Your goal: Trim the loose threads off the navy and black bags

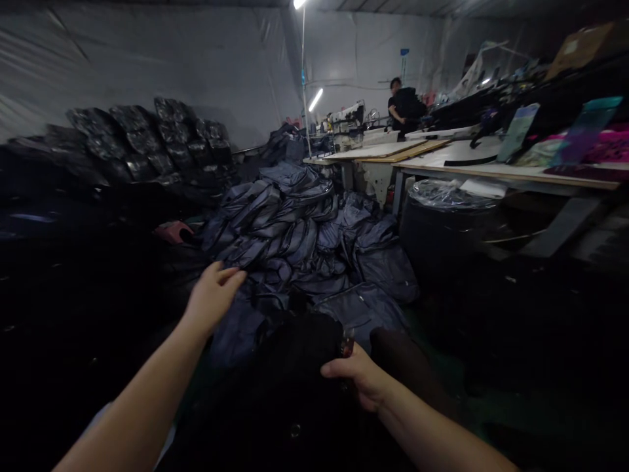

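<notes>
My left hand is open, fingers spread, just above a heap of dark navy quilted garments. It appears to be touching nothing. My right hand grips the edge of a black garment lying in front of me, near a small metal fitting on that edge. A round button shows low on the dark cloth. Much of the black garment sinks into shadow, so its shape is hard to make out.
Plastic-wrapped dark bundles are stacked at the left. To the right stands a black bin topped with clear plastic, beside long worktables bearing colourful fabric. A person stands at the back near a sewing machine.
</notes>
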A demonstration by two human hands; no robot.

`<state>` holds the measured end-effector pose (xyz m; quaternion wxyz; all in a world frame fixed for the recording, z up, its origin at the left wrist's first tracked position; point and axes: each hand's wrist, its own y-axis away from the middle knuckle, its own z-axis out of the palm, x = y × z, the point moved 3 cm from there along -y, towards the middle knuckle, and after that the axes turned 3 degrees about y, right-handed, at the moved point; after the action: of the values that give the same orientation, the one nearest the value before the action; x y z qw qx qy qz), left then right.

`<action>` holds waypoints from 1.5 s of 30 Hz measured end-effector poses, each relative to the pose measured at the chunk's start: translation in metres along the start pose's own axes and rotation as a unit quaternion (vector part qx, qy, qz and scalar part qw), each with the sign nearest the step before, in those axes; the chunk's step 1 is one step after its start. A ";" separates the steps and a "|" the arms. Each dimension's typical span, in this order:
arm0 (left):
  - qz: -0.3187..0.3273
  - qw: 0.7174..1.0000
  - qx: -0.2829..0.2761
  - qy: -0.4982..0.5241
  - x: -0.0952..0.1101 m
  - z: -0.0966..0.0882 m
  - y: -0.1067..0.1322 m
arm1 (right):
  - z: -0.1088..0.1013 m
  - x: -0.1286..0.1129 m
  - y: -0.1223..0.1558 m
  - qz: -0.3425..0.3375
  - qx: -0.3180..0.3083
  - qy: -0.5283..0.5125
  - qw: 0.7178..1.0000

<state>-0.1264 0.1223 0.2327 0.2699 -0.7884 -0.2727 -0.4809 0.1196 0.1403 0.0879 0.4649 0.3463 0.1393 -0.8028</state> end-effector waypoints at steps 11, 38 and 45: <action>0.167 0.811 -0.511 -0.232 0.006 0.112 0.053 | 0.001 0.010 0.004 0.006 -0.033 0.012 0.999; 0.349 0.681 -0.392 -0.510 -0.019 0.110 0.017 | -0.009 0.016 0.007 0.027 -0.055 0.037 0.997; 0.246 0.743 -0.160 -0.602 -0.026 0.058 -0.039 | -0.013 0.016 0.009 0.026 -0.051 0.018 0.998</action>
<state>-0.1283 0.1851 0.1927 0.0286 -0.9852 -0.0947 0.1402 0.1273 0.1319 0.0687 0.4997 0.3401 0.1794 -0.7762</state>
